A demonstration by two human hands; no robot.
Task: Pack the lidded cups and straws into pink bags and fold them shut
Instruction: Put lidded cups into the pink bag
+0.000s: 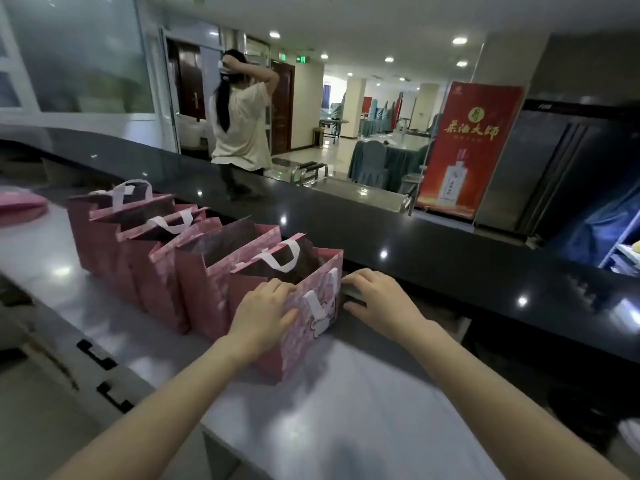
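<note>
Several pink paper bags with white handles stand in a row on the steel counter. The nearest pink bag stands open between my hands. My left hand grips its left side, fingers over the top edge. My right hand lies flat against its right side, fingers spread, next to a dark raised ledge. The other bags stand open behind it to the left. No cups or straws show; the insides of the bags are dark.
A black glossy bar top runs along the far side of the steel counter. A person in a pale shirt stands beyond it, back turned. A red banner stands at the right. Pink material lies at the far left.
</note>
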